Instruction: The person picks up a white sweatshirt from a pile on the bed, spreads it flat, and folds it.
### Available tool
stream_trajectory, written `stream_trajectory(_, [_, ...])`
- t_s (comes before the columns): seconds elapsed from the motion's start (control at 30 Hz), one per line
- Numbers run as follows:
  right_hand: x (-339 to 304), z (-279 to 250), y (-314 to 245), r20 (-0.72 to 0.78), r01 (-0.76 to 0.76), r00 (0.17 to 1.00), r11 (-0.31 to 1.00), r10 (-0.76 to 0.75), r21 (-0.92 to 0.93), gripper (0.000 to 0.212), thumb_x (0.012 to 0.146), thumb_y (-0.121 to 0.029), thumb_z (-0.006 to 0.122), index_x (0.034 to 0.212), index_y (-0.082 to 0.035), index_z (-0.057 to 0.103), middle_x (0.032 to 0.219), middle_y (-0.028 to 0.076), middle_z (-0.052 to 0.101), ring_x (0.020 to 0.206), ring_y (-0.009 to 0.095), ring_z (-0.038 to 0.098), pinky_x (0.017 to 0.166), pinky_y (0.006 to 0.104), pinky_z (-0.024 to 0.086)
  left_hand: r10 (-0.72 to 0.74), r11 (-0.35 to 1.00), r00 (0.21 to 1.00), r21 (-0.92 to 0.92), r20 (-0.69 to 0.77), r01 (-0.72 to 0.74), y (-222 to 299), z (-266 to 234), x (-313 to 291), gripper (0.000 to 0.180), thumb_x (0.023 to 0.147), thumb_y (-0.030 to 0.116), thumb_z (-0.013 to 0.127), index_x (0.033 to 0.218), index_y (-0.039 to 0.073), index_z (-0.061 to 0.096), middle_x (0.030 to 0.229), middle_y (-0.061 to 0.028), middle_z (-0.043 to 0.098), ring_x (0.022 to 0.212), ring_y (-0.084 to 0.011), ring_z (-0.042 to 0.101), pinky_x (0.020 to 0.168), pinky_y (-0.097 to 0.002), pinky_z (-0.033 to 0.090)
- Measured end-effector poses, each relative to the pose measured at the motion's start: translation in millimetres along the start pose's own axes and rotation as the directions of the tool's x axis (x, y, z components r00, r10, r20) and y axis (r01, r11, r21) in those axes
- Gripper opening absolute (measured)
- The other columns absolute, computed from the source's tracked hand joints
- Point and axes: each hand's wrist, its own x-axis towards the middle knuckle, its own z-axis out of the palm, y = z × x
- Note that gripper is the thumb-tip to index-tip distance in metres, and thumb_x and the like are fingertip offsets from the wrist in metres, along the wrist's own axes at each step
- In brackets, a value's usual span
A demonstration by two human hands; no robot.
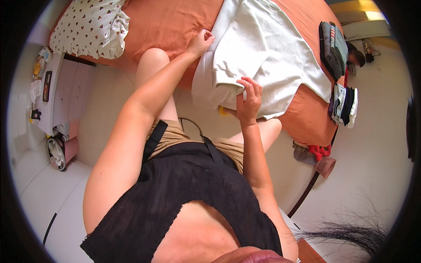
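A white garment (pixel 263 48) lies spread on a bed with an orange sheet (pixel 166 22). My left hand (pixel 200 42) pinches the garment's left edge near the top of the fold. My right hand (pixel 248 101) grips the garment's lower folded edge, fingers curled over the cloth. Part of the garment hangs over the bed's near edge between my two hands.
A heart-patterned pillow (pixel 90 27) lies at the bed's left end. Folded dark clothes (pixel 333 48) and another folded stack (pixel 344 105) sit on the bed's right side. A white bedside cabinet (pixel 66 96) stands at left. Red and grey items (pixel 315 153) lie on the floor at right.
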Motion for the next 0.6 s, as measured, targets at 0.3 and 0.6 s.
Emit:
stream_trajectory(0.3, [-28.6,8.6,3.8,0.095,-0.047,0.995,0.998,0.042,0.046,0.035,0.066,0.007,0.049,0.095,-0.009,0.061,0.103,0.009,0.059,0.098,0.028,0.052,0.086,0.0374,0.043,-0.089,0.975,0.955,-0.17,0.283,0.141,-0.5,2.5,-20.0,0.029,0.081,0.026,0.067,0.089,0.0,0.059,0.077,-0.002,0.061,0.068,-0.0092,0.055,0.06,-0.0224,0.045])
stream_trajectory(0.6, [-59.6,8.6,14.9,0.222,-0.039,0.973,0.996,0.056,-0.082,0.02,0.072,0.003,0.053,0.087,-0.008,0.059,0.099,0.007,0.06,0.096,0.028,0.054,0.083,0.0354,0.046,-0.098,0.995,0.986,0.048,0.134,0.092,9.3,12.7,-46.1,0.022,0.074,0.029,0.064,0.085,0.009,0.062,0.08,-0.0081,0.066,0.075,-0.0223,0.063,0.066,-0.0334,0.048])
